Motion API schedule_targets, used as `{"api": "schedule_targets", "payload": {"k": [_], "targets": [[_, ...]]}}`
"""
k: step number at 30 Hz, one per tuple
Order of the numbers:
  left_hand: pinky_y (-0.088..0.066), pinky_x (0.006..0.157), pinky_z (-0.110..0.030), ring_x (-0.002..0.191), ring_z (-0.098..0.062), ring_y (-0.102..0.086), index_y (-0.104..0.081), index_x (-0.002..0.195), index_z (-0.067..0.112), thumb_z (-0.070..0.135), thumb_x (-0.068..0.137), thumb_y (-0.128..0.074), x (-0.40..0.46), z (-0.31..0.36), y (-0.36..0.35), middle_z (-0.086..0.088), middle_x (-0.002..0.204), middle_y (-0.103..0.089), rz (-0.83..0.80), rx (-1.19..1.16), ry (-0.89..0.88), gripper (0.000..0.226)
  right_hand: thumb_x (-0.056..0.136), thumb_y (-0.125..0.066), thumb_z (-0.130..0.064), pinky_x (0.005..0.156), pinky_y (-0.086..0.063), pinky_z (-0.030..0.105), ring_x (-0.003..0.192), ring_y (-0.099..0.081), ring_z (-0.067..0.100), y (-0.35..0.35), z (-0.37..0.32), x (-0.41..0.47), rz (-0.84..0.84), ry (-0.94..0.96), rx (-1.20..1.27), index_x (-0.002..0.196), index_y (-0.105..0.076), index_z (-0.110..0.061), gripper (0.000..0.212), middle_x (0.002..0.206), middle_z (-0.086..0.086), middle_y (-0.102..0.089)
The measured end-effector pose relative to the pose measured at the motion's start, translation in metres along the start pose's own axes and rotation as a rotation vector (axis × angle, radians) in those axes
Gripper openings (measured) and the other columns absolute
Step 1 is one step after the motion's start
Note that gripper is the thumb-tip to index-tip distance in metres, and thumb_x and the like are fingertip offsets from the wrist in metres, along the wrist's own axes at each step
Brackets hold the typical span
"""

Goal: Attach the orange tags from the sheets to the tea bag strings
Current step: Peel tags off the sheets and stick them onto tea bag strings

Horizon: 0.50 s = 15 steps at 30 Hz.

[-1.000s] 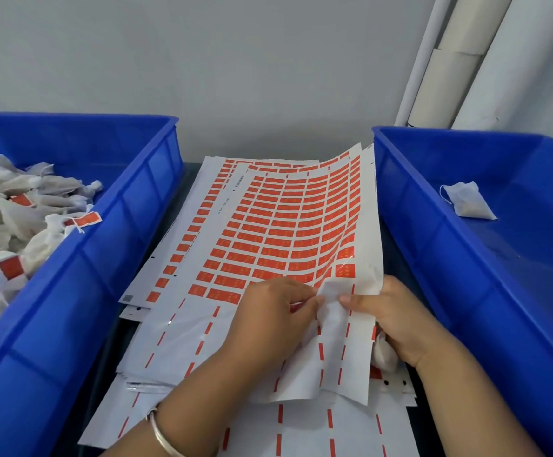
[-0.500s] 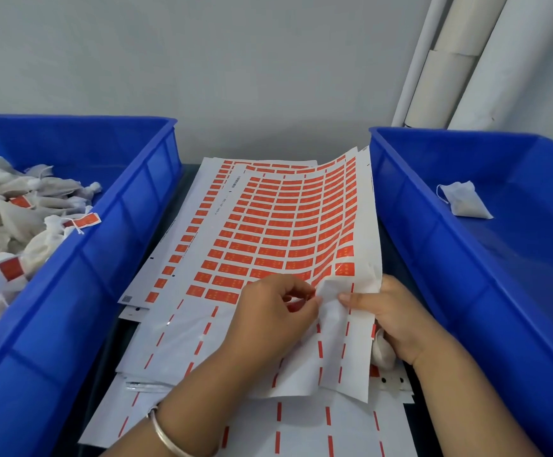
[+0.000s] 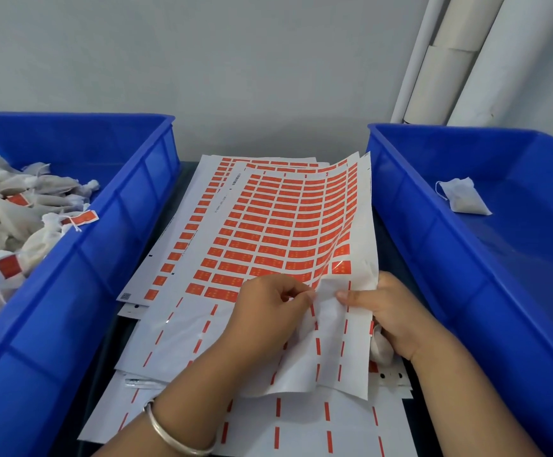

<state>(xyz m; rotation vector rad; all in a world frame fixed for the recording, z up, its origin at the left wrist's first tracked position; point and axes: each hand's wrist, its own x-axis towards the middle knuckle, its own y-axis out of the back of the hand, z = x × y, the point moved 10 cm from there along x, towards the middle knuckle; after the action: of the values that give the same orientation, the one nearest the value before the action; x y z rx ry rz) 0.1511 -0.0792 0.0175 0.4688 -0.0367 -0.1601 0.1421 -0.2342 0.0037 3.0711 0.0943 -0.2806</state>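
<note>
The top tag sheet [image 3: 278,232] lies between two blue bins, its right edge curling upward. The left hand [image 3: 268,311] pinches at the sheet's near edge of unpeeled orange tags [image 3: 341,268]; whether a tag is lifted cannot be told. The right hand [image 3: 390,311] pinches the thin white sheet just right of it. Tags are likely light, flimsy and adhesive: grip by a corner. Left of the sheet, the left bin [image 3: 110,232] holds tagged tea bags [image 3: 21,225]; the right bin [image 3: 410,206] holds one untagged bag [image 3: 463,199].

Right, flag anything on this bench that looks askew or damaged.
The top tag sheet curls up along its right edge instead of lying flat, and it is crumpled where the left hand and right hand pinch it. Nothing looks spilled.
</note>
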Motion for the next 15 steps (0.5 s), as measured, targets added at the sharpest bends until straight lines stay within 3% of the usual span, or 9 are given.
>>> {"api": "schedule_targets", "payload": {"k": [5, 8, 12, 14, 15], "targets": [[-0.044, 0.053, -0.009, 0.071, -0.008, -0.062, -0.064, 0.066, 0.036, 0.033, 0.086, -0.064, 0.002, -0.007, 0.007, 0.02, 0.074, -0.064, 0.055, -0.089, 0.079, 0.019, 0.087, -0.063, -0.012, 0.061, -0.057, 0.025, 0.083, -0.072, 0.014, 0.001, -0.001, -0.001, 0.0, 0.004, 0.011, 0.104, -0.065, -0.027, 0.022, 0.092, -0.008, -0.074], [-0.049, 0.057, -0.011, 0.073, -0.006, -0.062, -0.066, 0.067, 0.036, 0.037, 0.081, -0.069, 0.001, -0.007, 0.011, 0.022, 0.073, -0.064, 0.095, -0.101, 0.068, 0.015, 0.087, -0.064, -0.014, 0.067, -0.058, 0.03, 0.084, -0.072, 0.015, 0.002, 0.0, -0.001, 0.012, 0.003, 0.008, 0.105, -0.064, -0.027, 0.023, 0.093, -0.008, -0.074], [-0.045, 0.057, -0.007, 0.073, -0.003, -0.06, -0.066, 0.068, 0.038, 0.036, 0.077, -0.073, -0.002, 0.003, 0.011, 0.025, 0.075, -0.062, 0.102, 0.017, -0.013, 0.012, 0.087, -0.064, -0.017, 0.068, -0.057, 0.03, 0.084, -0.072, 0.015, 0.001, 0.0, -0.001, 0.005, 0.003, -0.005, 0.106, -0.064, -0.028, 0.022, 0.094, -0.009, -0.074], [-0.041, 0.061, -0.006, 0.075, -0.001, -0.057, -0.07, 0.079, 0.036, 0.035, 0.079, -0.072, -0.002, 0.008, 0.014, 0.029, 0.078, -0.057, 0.126, 0.103, -0.046, 0.001, 0.087, -0.064, -0.017, 0.067, -0.057, 0.028, 0.084, -0.072, 0.014, 0.0, 0.0, -0.001, -0.003, 0.003, -0.008, 0.106, -0.064, -0.028, 0.021, 0.094, -0.01, -0.074], [-0.039, 0.062, -0.005, 0.076, 0.001, -0.056, -0.073, 0.086, 0.033, 0.036, 0.08, -0.07, -0.002, 0.011, 0.014, 0.03, 0.079, -0.055, 0.135, 0.151, -0.08, 0.007, 0.087, -0.064, -0.017, 0.067, -0.057, 0.029, 0.084, -0.072, 0.014, 0.0, 0.001, -0.001, -0.005, 0.0, -0.01, 0.105, -0.064, -0.028, 0.021, 0.093, -0.01, -0.074]]}}
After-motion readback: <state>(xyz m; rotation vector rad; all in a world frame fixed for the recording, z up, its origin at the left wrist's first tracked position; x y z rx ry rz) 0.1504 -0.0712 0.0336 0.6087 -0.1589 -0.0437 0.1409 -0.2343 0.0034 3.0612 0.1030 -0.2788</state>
